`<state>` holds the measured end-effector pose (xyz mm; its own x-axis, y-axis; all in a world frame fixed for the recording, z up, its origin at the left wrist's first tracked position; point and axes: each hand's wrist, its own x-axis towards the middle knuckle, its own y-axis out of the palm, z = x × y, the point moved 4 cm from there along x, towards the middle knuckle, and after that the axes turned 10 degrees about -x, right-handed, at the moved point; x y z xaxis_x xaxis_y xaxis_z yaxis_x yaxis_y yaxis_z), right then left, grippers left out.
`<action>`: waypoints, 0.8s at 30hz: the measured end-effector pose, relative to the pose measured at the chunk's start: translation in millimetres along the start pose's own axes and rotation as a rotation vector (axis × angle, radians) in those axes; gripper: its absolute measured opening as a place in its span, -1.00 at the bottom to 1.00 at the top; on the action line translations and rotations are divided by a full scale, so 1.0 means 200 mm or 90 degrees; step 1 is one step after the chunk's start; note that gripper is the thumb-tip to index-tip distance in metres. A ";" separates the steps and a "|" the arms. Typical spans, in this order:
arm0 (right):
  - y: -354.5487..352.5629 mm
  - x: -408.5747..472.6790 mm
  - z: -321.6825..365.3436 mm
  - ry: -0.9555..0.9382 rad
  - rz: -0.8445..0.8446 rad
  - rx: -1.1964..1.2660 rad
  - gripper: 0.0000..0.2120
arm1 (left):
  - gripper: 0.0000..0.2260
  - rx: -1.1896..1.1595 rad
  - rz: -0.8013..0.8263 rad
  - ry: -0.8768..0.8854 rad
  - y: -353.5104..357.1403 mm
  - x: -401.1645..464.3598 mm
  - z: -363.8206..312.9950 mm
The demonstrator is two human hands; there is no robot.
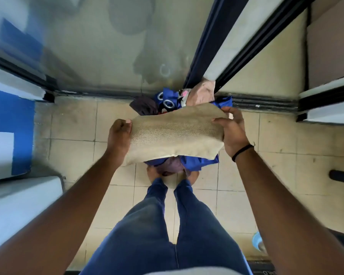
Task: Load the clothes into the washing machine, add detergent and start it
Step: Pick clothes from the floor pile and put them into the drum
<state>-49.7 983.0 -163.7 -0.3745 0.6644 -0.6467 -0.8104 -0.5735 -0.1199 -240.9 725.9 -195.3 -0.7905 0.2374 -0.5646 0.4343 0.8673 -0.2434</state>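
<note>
Place: on the tiled floor by a sliding-door track, I look straight down at my legs and a heap of laundry in front of my feet.
Progress: I judge the task barely begun; I see no washing machine drum and no detergent, so loading, dosing and starting all seem left to do.
Step in hand: I seem to be lifting one piece off the heap to carry it off.
Tan cloth: a coarse, woven beige cloth, thick and flat like a cushion cover or a small mat, is held level above the heap and hides its middle.
Left hand: my left hand grips the cloth's left end, fingers curled under its edge.
Right hand: my right hand, a black band on its wrist, grips the right end, thumb on top and fingers wrapped round the edge.
Heap: the clothes pile lies on the floor under the cloth and touches the door track; I make out bright blue fabric with metal rings, something dark maroon, a pinkish piece.
Handling: the tan cloth looks stiff and holds its shape; the pieces below look soft and tangled.
Left edge: a white surface stands at my left; I cannot tell what it is.
</note>
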 end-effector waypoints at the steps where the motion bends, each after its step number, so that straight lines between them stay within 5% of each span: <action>1: 0.01 -0.06 0.11 -0.041 -0.006 -0.032 -0.56 | -0.74 -0.004 -0.016 0.021 -0.05 -0.05 -0.10; 6: 0.07 -0.34 0.51 -0.187 -0.041 -0.308 -0.47 | -0.68 -0.043 -0.009 -0.077 -0.29 -0.29 -0.40; 8: 0.10 -0.38 0.55 -0.155 0.019 -0.428 -0.39 | -0.62 0.010 0.092 -0.220 -0.37 -0.39 -0.37; 10: 0.12 -0.39 0.52 -0.089 0.109 -0.516 -0.43 | -0.67 -0.009 0.143 -0.233 -0.44 -0.44 -0.31; 14: 0.08 -0.39 0.48 0.003 0.129 -0.366 -0.60 | -0.77 -0.244 0.017 -0.086 -0.54 -0.47 -0.27; 17: 0.02 -0.42 0.53 -0.089 0.067 -0.249 -0.62 | -0.79 -0.345 0.004 -0.091 -0.51 -0.52 -0.24; 21: 0.02 -0.47 0.65 -0.200 0.155 -0.163 -0.38 | -0.76 -0.137 -0.035 -0.145 -0.43 -0.58 -0.24; 24: 0.09 -0.54 0.74 -0.296 0.242 -0.261 -0.29 | -0.34 0.166 -0.082 -0.017 -0.34 -0.63 -0.40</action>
<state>-89.9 972.5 14.7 -0.8235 0.4662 -0.3232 -0.3860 -0.8780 -0.2829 -206.2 672.8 -44.8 -0.8360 0.1179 -0.5359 0.4302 0.7471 -0.5067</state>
